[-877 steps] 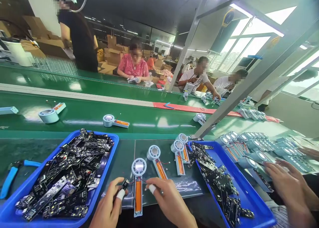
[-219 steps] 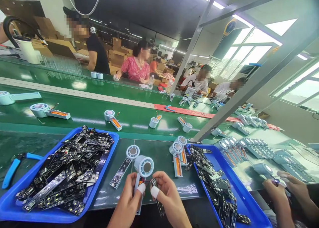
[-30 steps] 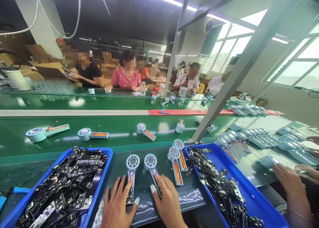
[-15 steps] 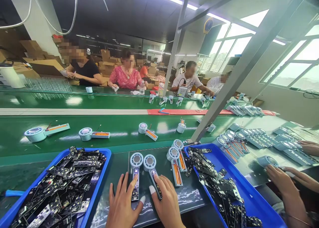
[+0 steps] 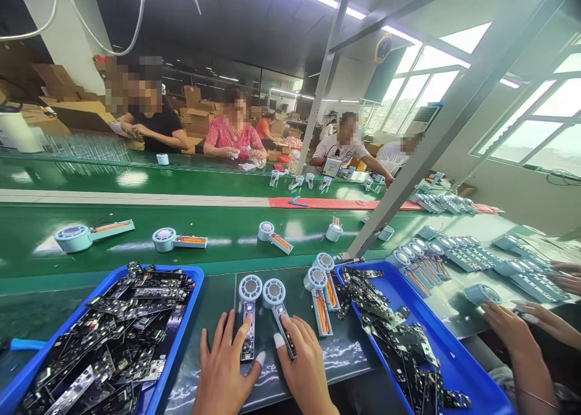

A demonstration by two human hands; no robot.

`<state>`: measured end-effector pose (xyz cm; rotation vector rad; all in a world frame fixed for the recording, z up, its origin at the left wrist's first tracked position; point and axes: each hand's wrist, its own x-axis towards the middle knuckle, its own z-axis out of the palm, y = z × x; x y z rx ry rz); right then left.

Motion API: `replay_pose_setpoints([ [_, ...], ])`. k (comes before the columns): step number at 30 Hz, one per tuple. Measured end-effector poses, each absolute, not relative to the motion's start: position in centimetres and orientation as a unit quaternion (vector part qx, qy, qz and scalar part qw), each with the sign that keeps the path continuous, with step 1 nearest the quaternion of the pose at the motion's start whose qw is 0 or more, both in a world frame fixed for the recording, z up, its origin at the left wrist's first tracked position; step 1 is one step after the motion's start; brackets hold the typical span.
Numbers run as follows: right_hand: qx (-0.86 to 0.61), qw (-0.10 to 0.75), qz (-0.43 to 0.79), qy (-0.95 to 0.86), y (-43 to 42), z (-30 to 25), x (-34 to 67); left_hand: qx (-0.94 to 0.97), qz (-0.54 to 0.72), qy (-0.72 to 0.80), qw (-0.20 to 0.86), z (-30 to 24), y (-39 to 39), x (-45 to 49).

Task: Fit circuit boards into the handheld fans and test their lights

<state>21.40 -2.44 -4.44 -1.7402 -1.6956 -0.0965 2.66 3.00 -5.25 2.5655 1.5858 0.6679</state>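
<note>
Two light-blue handheld fans lie side by side on the bench, each with a dark circuit board in its handle. On the left fan, the index fingertip of my left hand rests on the board. The other fingers of that hand are spread, and its thumb, in a white finger cot, stays clear of the handle. My right hand lies over the handle of the right fan. Its index finger is on the board and its cot-covered thumb is along the left side. That hand partly hides the handle.
Blue trays of loose circuit boards stand left and right. Two fans with orange wires lie beside my right hand. More fans sit on the green conveyor. A co-worker's hands are at far right, near a metal post.
My hands keep nearly the same pose on the two fans. The fans on the conveyor have shifted slightly right. Across the belt, a person in pink has raised their hands.
</note>
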Motion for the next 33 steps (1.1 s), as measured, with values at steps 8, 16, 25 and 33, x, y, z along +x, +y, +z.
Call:
replay_pose_setpoints([
  [8, -0.680, 0.335, -0.040, -0.651, -2.7, -3.0, 21.2, 0.825, 0.270, 0.496, 0.025, -5.5, 3.1, 2.7],
  [16, -0.727, 0.267, -0.087, -0.627, -1.3, -3.7, 17.1, 0.755, 0.373, 0.418, 0.340, -4.5, 2.7, 1.0],
  [25, -0.757, 0.146, 0.005, -0.637, 9.2, 1.2, 16.5, 0.592, 0.445, 0.510, 0.438, -5.9, 4.3, -0.4],
  [33, -0.779, 0.132, 0.003, -0.613, 25.2, 4.7, 16.6, 0.575, 0.529, 0.493, 0.383, -5.5, 4.3, 0.7],
])
